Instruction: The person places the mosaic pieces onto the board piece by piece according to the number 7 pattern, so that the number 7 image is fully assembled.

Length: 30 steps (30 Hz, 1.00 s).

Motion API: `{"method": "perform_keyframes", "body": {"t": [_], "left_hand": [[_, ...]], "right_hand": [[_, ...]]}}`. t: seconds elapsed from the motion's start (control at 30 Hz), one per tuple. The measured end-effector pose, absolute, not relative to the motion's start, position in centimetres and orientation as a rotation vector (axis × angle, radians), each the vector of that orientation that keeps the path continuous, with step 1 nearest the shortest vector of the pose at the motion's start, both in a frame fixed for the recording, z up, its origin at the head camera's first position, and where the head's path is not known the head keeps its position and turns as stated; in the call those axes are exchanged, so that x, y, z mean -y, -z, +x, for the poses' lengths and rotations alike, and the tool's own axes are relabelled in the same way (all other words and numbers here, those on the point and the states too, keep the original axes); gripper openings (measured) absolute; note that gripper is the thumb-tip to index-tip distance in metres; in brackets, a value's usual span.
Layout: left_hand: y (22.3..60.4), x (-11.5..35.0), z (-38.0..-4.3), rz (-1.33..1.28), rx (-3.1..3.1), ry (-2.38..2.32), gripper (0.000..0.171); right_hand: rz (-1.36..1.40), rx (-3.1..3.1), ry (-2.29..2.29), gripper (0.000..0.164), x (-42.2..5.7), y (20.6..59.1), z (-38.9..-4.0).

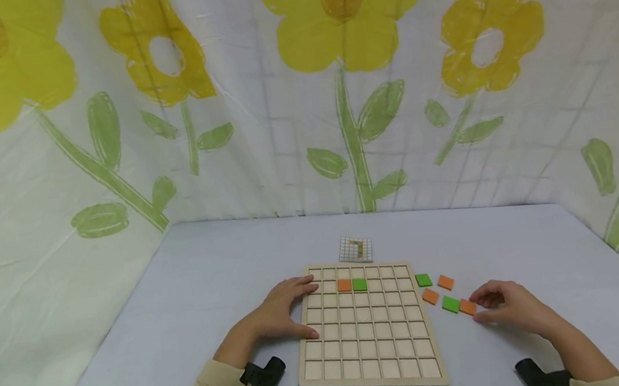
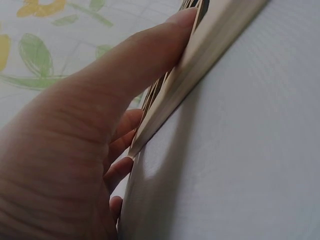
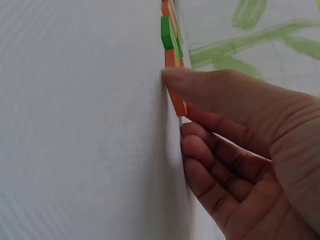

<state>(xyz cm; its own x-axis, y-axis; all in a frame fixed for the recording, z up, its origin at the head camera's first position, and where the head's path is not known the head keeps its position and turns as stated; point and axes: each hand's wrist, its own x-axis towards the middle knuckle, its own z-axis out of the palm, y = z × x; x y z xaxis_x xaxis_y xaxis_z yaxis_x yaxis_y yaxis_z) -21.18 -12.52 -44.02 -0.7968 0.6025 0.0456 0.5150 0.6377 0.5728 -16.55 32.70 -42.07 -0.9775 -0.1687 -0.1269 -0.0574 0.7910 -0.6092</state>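
A wooden grid board (image 1: 368, 348) lies on the table. My left hand (image 1: 279, 312) rests on its left edge, fingers spread toward the top corner and thumb on the rim lower down. An orange tile (image 1: 344, 285) and a green tile (image 1: 359, 285) sit side by side in the second row. Right of the board, my right hand (image 1: 513, 307) pinches another orange tile (image 1: 466, 307) between thumb and index finger; in the right wrist view the thumb (image 3: 182, 80) covers part of that tile. Its other fingers curl loosely.
Beside the board's right edge lie more loose tiles: green (image 1: 423, 280), green (image 1: 450, 304), orange (image 1: 445, 282) and orange (image 1: 430, 296). Behind the board is a small card (image 1: 355, 249) with a coloured grid pattern. A flowered curtain (image 1: 259, 160) hangs behind the white table (image 1: 224, 255).
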Motion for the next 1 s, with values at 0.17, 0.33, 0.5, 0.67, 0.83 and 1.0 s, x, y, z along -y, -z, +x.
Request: {"method": "perform_keyframes", "body": {"t": [0.17, 0.33, 0.5, 0.67, 0.83, 1.0], "left_hand": [[44.2, 12.5, -21.2, 0.929, -2.71, -0.855, 0.09], [44.3, 12.7, -21.0, 0.919, -2.706, -0.865, 0.09], [44.2, 12.7, -21.0, 0.914, -2.696, -0.863, 0.089], [44.0, 12.7, -21.2, 0.923, -2.705, -0.858, 0.089], [44.0, 12.6, -21.3, 0.926, -2.707, -0.859, 0.089], [44.1, 12.6, -21.3, 0.929, -2.697, -0.869, 0.089]], "right_hand": [[-0.209, -2.827, 0.955, 0.04, -32.6, 42.2, -16.3], [-0.232, -2.857, 0.975, 0.037, -32.3, 42.6, -16.3], [-0.224, -2.882, 0.972, 0.032, -32.3, 43.0, -16.4], [-0.246, -2.895, 0.946, 0.029, -32.4, 42.8, -16.4], [-0.264, -2.873, 0.942, 0.028, -32.4, 41.9, -16.5], [-0.327, -2.872, 0.967, 0.027, -32.5, 41.0, -16.7]]}}
